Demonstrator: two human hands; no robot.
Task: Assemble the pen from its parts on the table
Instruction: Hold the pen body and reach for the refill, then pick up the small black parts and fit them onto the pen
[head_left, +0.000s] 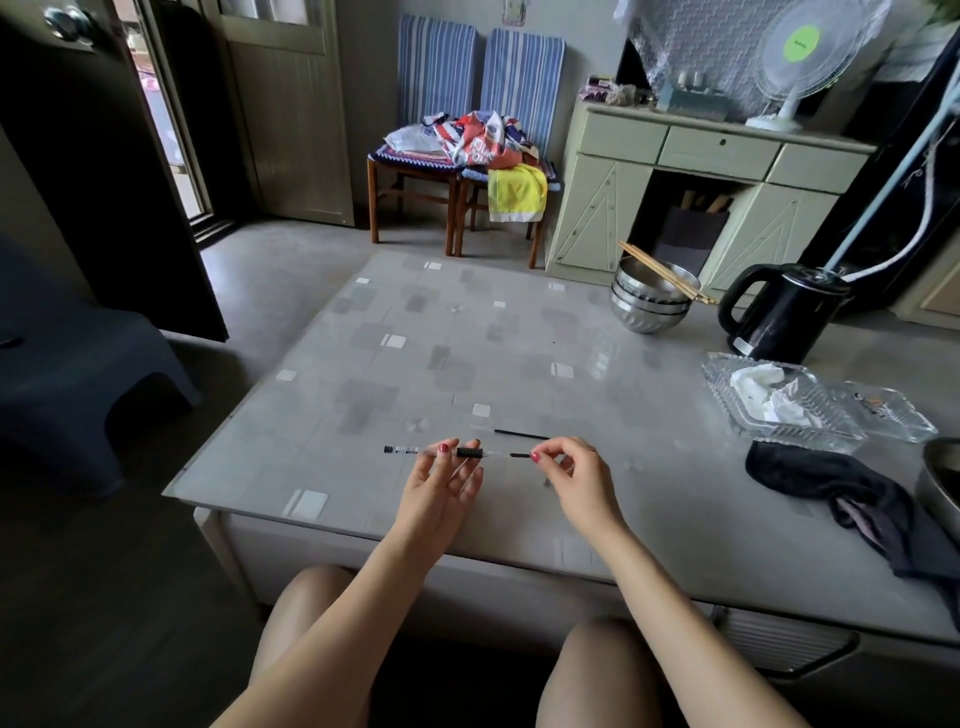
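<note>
Table (363, 332): a low grey top with a pattern of pale squares, filling the middle of the view.
Kettle (784, 312): black, standing upright at about 2 o'clock on the table.
Bowls (649, 306): a stack of steel ones at about 1 o'clock, just left of the kettle, with chopsticks (667, 273) laid across the rim.
Cloth (841, 488): dark, crumpled at about 4 o'clock, below a clear tray (779, 402) that holds white tissue.
Left hand (441, 488): near the front edge at about 6 o'clock, palm up; thumb and forefinger are pinched on the pen barrel, the other fingers spread loosely below it.
Right hand (576, 475): just right of the left hand; thumb and forefinger are closed on one end of a short black piece, the remaining fingers curled.
Pen barrel (431, 451): clear, with a black ribbed grip, lying level and pointing to 9 o'clock and 3 o'clock, held above the table.
Short black piece (518, 455): thin, level, in line with the barrel's open right end and close to it; whether they touch cannot be told.
Refill (519, 434): a thin black rod lying on the table just beyond the hands, towards 12 o'clock.
</note>
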